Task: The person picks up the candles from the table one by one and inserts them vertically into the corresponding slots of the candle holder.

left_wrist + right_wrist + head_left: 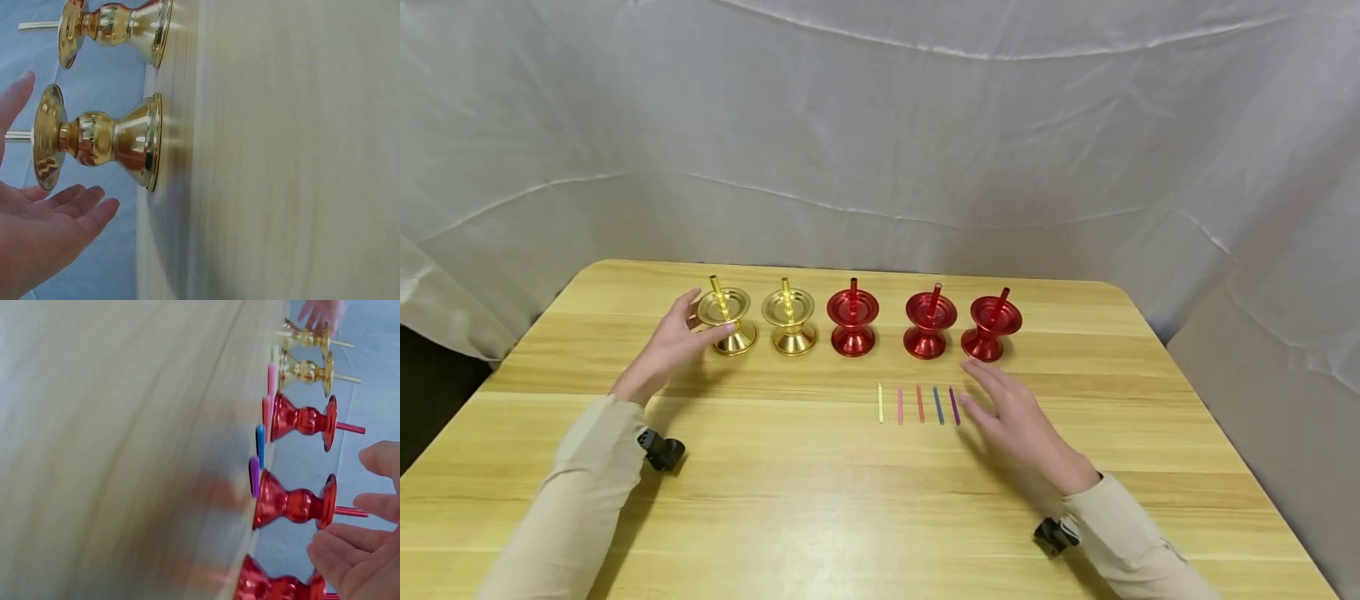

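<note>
My left hand point(673, 337) is spread around the leftmost gold candle holder point(735, 338), thumb in front and fingers on its far left side. In the left wrist view, that holder point(94, 137) stands between the thumb and the other fingers, which are not curled round it. My right hand point(1017, 417), fingers extended, hovers beside the thin purple stick point(955, 406) and just in front of the rightmost red candle holder point(982, 343). Neither hand holds anything. In a row with the purple one lie a blue stick point(938, 405), a red stick point(920, 404), a pink stick point(900, 406) and a yellow stick point(881, 403).
A second gold holder point(794, 337) and two more red ones, a middle red holder point(853, 339) and its right neighbour point(925, 342), share the back row. Each has an upright tube in its dish. Behind the wooden table point(820, 500) hangs a pale cloth point(880, 125).
</note>
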### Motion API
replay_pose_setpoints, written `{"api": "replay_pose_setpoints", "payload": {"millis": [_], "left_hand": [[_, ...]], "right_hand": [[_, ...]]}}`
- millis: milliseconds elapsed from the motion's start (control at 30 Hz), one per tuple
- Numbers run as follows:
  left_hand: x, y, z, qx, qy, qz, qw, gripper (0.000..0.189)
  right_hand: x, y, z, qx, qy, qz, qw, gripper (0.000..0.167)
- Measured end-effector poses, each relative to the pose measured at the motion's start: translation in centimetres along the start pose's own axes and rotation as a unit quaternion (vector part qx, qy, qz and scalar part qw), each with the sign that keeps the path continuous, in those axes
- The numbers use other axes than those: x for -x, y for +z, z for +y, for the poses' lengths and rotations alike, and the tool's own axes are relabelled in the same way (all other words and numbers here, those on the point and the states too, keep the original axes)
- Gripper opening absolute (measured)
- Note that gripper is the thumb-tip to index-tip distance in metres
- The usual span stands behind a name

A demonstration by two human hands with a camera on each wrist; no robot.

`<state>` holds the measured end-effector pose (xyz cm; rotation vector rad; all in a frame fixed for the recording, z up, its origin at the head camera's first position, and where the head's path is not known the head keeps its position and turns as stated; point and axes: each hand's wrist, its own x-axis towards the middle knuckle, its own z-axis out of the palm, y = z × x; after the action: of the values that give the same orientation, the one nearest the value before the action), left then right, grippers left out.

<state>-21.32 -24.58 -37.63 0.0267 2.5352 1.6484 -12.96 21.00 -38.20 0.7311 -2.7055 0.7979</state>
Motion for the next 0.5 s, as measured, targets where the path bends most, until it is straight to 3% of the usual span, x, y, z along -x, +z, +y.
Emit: {"api": "replay_pose_setpoints", "payload": {"millis": [133,267,500], "left_hand": [[-0.4,0.1,-0.2,0.025,-0.01,0.002,0.9997,0.102],[-0.6,0.1,-0.4,0.043,-0.015,0.005,0.9989,0.101],[-0.7,0.1,-0.4,0.043,-0.017,0.002,0.9989,0.094]], "right_hand": [[-0.4,0.3,-0.1,-0.059,0.057,-0.026,0.9963,0.047],[-0.8,0.6,0.2,-0.117,0.115,-0.044,0.9855,0.043],[-1.4,1.2,0.6,-0.135,0.206,-0.065,0.9671,0.035]]}}
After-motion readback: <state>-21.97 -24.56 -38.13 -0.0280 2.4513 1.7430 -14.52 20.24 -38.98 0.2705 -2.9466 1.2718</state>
